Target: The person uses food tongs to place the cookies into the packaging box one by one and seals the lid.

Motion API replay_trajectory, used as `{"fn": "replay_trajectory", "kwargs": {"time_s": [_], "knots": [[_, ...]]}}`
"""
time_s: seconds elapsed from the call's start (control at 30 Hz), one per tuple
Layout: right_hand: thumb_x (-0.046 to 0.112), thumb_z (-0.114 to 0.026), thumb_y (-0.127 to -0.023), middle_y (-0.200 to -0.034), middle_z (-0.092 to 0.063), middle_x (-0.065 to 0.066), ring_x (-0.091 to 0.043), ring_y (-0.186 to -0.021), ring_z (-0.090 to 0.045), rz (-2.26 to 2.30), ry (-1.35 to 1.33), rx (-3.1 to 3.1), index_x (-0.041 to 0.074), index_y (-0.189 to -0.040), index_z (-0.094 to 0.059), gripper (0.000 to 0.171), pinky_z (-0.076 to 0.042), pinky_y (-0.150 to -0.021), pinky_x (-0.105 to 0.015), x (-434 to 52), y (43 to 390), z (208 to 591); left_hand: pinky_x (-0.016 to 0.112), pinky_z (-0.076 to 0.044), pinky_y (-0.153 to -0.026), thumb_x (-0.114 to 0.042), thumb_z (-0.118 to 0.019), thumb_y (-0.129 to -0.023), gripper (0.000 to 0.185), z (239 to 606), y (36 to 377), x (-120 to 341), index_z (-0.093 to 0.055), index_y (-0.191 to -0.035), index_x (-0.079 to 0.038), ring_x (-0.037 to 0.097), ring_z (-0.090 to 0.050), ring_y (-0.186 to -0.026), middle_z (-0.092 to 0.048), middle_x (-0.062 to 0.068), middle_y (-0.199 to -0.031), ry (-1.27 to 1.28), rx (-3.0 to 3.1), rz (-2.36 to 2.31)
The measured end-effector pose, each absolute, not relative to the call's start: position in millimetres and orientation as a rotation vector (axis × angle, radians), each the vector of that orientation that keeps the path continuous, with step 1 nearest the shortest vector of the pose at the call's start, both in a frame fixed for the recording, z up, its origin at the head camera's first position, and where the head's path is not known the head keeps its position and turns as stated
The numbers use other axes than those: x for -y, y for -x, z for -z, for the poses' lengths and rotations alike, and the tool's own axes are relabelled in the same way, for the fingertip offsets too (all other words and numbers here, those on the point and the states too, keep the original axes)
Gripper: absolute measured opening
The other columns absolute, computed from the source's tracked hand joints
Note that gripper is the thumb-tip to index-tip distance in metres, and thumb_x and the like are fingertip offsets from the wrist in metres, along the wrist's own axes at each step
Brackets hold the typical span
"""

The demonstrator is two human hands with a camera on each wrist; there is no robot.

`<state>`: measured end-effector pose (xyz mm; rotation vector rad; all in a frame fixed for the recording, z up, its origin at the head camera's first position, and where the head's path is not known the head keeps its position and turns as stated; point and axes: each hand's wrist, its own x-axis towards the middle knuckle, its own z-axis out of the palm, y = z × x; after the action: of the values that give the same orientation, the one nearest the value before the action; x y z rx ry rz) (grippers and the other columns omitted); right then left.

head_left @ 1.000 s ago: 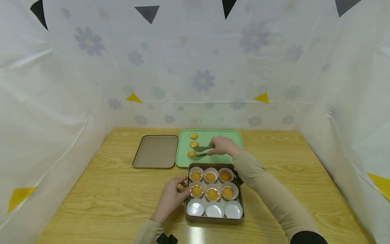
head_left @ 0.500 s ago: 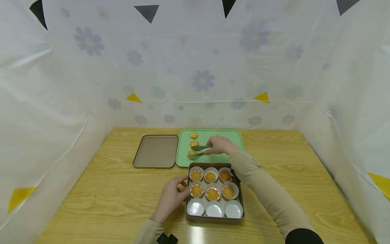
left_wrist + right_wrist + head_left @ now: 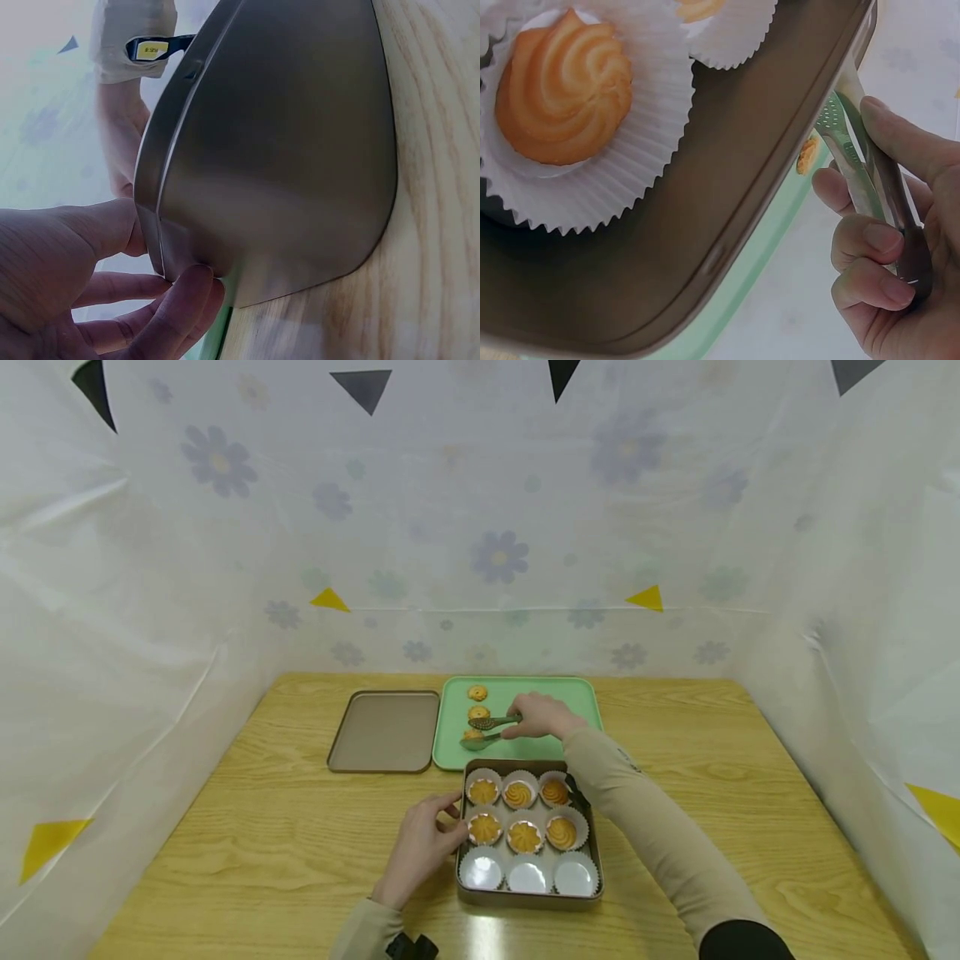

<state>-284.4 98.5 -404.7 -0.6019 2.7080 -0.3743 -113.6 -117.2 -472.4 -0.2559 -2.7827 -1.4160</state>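
Tongs [image 3: 492, 723] have shifted left around the nearest cookie [image 3: 472, 734], tips looking apart; right hand [image 3: 542, 716] clamps them, left hand [image 3: 423, 843] grips the tin [image 3: 528, 901]. Squeeze gently, probably crumbly.

A wooden table [image 3: 247, 852] with a light, yellowish grain bears three things, all set on its middle part. Toward the far edge lie a shallow brown tray [image 3: 383, 732] and, just to its right, a pale green tray [image 3: 453, 727], both flat with rounded corners. Nearer, in front of the green tray, stands a deep brown tin [image 3: 528, 902] (whether it touches that tray, I cannot tell), while light gleams on the wood below it.
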Motion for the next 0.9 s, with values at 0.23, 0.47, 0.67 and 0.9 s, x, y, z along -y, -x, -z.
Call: {"fn": "replay_trajectory", "kwargs": {"time_s": [0.23, 0.47, 0.67, 0.9], "knots": [[0.039, -0.068, -0.094, -0.135, -0.065, -0.014, -0.032, -0.119, -0.064, 0.361, 0.597, -2.708, 0.006, -0.134, -0.064, 0.052, -0.056, -0.096, -0.049, -97.9, 283.5, 403.7, 0.016, -0.053, -0.057, -0.006, -0.069, -0.081, 0.050, 472.1, 113.9, 116.9, -0.064, -0.129, 0.006, 0.011, -0.067, -0.070, -0.071, 0.015, -0.097, 0.259, 2.785, 1.405], [0.038, -0.068, -0.094, -0.132, -0.067, -0.014, -0.032, -0.115, -0.066, 0.368, 0.628, -2.715, 0.006, -0.130, -0.067, 0.048, -0.057, -0.094, -0.048, -98.7, 284.1, 406.4, 0.016, -0.053, -0.057, -0.007, -0.069, -0.081, 0.051, 472.2, 113.5, 117.3, -0.064, -0.130, 0.005, 0.011, -0.067, -0.070, -0.070, 0.015, -0.098, 0.254, 2.791, 1.400], [0.036, -0.068, -0.094, -0.127, -0.070, -0.013, -0.030, -0.108, -0.069, 0.386, 0.657, -2.715, 0.007, -0.124, -0.071, 0.041, -0.059, -0.088, -0.046, -99.6, 284.3, 407.1, 0.016, -0.054, -0.057, -0.007, -0.069, -0.081, 0.051, 472.2, 113.3, 117.4, -0.063, -0.130, 0.006, 0.012, -0.068, -0.071, -0.070, 0.015, -0.098, 0.258, 2.791, 1.401], [0.035, -0.068, -0.095, -0.125, -0.071, -0.013, -0.028, -0.104, -0.070, 0.413, 0.688, -2.705, 0.006, -0.122, -0.072, 0.040, -0.059, -0.087, -0.044, -103.3, 284.6, 406.6, 0.016, -0.053, -0.057, -0.006, -0.068, -0.081, 0.050, 472.1, 113.5, 117.6, -0.064, -0.129, 0.006, 0.011, -0.068, -0.070, -0.070, 0.015, -0.097, 0.261, 2.790, 1.406]]}}
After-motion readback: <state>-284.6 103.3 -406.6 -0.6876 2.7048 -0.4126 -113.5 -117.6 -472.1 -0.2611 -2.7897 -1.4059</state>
